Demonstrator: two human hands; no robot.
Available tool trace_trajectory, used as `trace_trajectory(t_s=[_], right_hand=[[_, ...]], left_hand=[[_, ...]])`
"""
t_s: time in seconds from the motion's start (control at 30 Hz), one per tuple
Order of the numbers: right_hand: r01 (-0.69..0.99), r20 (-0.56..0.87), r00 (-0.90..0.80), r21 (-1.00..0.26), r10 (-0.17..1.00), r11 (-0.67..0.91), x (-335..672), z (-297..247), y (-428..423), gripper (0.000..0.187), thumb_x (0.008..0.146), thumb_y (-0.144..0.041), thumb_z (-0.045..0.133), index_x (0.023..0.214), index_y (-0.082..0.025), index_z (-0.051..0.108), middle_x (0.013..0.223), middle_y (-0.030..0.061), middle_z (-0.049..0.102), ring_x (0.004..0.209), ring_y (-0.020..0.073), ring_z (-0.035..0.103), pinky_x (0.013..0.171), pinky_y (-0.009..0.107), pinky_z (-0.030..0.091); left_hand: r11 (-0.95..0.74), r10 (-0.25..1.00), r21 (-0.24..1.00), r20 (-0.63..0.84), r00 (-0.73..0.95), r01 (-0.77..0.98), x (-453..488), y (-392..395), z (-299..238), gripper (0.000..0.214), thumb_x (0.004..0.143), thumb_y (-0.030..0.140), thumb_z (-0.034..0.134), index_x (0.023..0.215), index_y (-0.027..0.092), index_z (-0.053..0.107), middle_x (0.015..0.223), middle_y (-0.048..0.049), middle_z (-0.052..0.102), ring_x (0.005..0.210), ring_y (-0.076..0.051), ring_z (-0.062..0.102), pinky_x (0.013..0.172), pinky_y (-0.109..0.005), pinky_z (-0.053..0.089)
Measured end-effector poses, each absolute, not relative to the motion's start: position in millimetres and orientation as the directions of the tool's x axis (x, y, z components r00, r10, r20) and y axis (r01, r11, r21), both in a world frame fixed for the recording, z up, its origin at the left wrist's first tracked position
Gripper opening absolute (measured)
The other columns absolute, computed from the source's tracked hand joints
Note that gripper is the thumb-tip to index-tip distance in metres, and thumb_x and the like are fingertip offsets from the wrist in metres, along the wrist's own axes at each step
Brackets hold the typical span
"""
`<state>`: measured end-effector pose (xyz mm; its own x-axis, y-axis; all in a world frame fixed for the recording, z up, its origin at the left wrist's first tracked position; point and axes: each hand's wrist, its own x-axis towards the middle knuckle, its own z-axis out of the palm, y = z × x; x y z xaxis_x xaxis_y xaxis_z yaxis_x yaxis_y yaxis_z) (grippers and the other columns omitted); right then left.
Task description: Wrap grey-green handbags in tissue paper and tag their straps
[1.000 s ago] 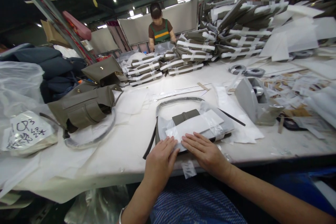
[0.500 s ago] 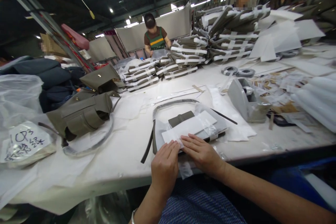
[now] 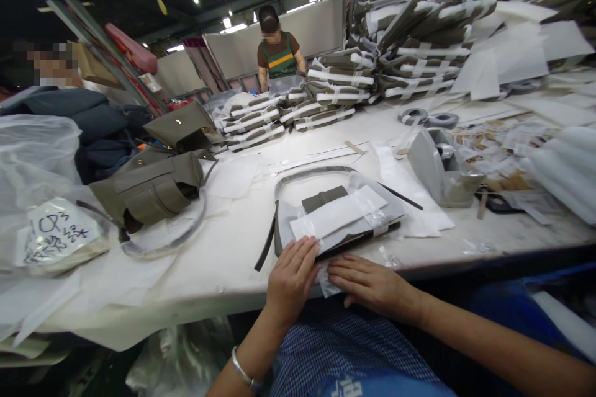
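A flat olive-grey leather bag wrapped in white paper and clear film lies at the near edge of the white table, its strap arching behind it. My left hand lies flat, fingers stretched, on the wrapped near-left corner. My right hand lies flat at the table's edge just below the bag, fingers pressing a strip of clear film that hangs over the edge.
An olive bag and a labelled plastic sack sit left. Stacks of wrapped bags fill the far side. A grey tape dispenser and paper scraps lie right. A person in a green apron stands beyond; other people are at the edges.
Both hands have slid toward me off the top of the wrapped bag. The right hand now rests at the table's edge on the hanging film, the left at the bag's near corner.
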<state>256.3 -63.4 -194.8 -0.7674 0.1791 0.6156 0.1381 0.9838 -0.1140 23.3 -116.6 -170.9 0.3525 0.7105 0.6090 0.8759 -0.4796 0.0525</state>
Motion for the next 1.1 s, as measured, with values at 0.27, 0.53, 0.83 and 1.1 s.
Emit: trace_trajectory(t_s=[0.27,0.53,0.83,1.1], right_hand=[[0.157,0.655,-0.72,-0.169,0.23,0.973,223.2,-196.8,-63.4,0.027,0.092,-0.008,0.054,0.114,-0.014,0.068,0.107,0.0101,0.075,0.105,0.0195,0.069,0.094,0.037,0.058],[0.178,0.689,-0.663,-0.235,0.293,0.956,230.9,-187.3,-80.4,0.023,0.095,-0.01,0.048,0.104,-0.016,0.069,0.096,0.0067,0.077,0.09,0.0178,0.073,0.081,0.031,0.062],[0.213,0.702,-0.693,-0.023,0.167,0.977,229.6,-143.1,-67.3,0.021,0.096,-0.013,0.051,0.103,-0.016,0.07,0.094,0.0062,0.077,0.09,0.0164,0.071,0.085,0.031,0.056],[0.289,0.679,-0.706,0.014,0.203,0.957,214.1,-128.0,-38.6,0.018,0.097,-0.014,0.053,0.1,-0.019,0.07,0.095,0.0032,0.076,0.092,0.0165,0.069,0.09,0.035,0.048]], left_hand=[[-0.485,0.7,-0.011,0.595,0.395,0.874,16.4,-117.2,-182.9,0.047,0.096,0.013,0.053,0.143,0.016,0.046,0.139,-0.0105,0.058,0.134,-0.024,0.05,0.111,-0.046,0.045],[-0.491,0.688,-0.017,0.606,0.4,0.871,14.1,-111.8,-188.7,0.049,0.095,0.013,0.055,0.143,0.017,0.046,0.139,-0.0084,0.059,0.134,-0.022,0.05,0.111,-0.044,0.046],[-0.487,0.71,0.001,0.584,0.395,0.874,17.8,-115.3,-188.8,0.046,0.097,0.012,0.049,0.142,0.016,0.047,0.142,-0.0088,0.056,0.134,-0.022,0.049,0.112,-0.043,0.045],[-0.47,0.671,0.028,0.661,0.336,0.882,20.4,-115.4,-191.5,0.035,0.097,0.011,0.048,0.13,0.014,0.058,0.13,-0.0142,0.063,0.127,-0.025,0.056,0.108,-0.045,0.049]])
